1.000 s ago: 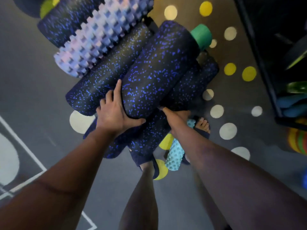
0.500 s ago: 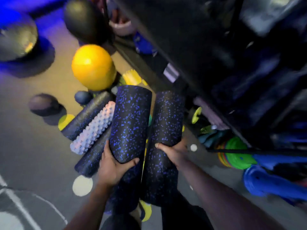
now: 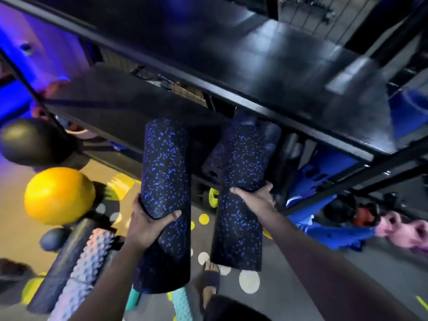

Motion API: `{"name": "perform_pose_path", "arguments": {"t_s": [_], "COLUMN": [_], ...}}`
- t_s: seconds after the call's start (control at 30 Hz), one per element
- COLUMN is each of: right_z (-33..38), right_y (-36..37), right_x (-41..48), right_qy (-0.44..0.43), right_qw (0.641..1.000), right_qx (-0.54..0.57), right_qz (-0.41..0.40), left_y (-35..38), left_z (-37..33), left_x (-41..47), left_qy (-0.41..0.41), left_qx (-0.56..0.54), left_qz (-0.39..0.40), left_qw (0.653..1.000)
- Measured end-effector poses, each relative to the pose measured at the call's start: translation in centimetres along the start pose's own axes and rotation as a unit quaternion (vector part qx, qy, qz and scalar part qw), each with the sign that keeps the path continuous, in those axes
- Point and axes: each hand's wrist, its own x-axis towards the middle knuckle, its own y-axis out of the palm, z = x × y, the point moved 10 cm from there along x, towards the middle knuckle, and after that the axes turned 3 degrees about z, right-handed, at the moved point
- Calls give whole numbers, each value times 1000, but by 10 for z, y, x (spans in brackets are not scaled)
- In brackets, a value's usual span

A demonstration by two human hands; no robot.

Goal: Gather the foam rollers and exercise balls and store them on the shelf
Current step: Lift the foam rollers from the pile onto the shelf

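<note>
I hold two black foam rollers with blue speckles, pointed away from me toward the black shelf (image 3: 254, 66). My left hand (image 3: 148, 223) grips the left roller (image 3: 165, 172) near its middle. My right hand (image 3: 254, 200) grips the right roller (image 3: 240, 205), whose far end reaches under the upper shelf board. On the floor at the left lie a dark speckled roller (image 3: 64, 262), a pale knobbed roller (image 3: 85, 269), a yellow ball (image 3: 59, 195), a small dark ball (image 3: 52, 238) and a large black ball (image 3: 32, 141).
A teal knobbed roller (image 3: 183, 304) and my sandalled foot (image 3: 209, 281) are below the held rollers. Blue mats (image 3: 333, 232) and pink items (image 3: 403, 232) fill the lower shelf at right. Round yellow and white spots mark the floor (image 3: 249, 281).
I lifted two speckled rollers off the pile and turned toward the shelf. Both rollers have risen, and the right one's far end now reaches under the shelf board.
</note>
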Motion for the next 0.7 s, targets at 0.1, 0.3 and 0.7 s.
{"name": "perform_pose_path", "arguments": {"t_s": [0.1,0.3,0.7], "right_z": [3,22,-32], "right_y": [-47,-116,-95], "right_x": [59,161,187], "right_qy": [22,24,-37], "right_qw": [999,990,997], "right_qx": [20,49,9], "right_qz": [-38,-129,-63], "left_y": [32,90,180], "left_z": [-19,-39,-183], "left_x": [21,45,150], "left_qy": [-31,-65,42], "left_qx": [-17,14,74], "left_qz": [8,15,25], "left_qw": [999,998,996]}}
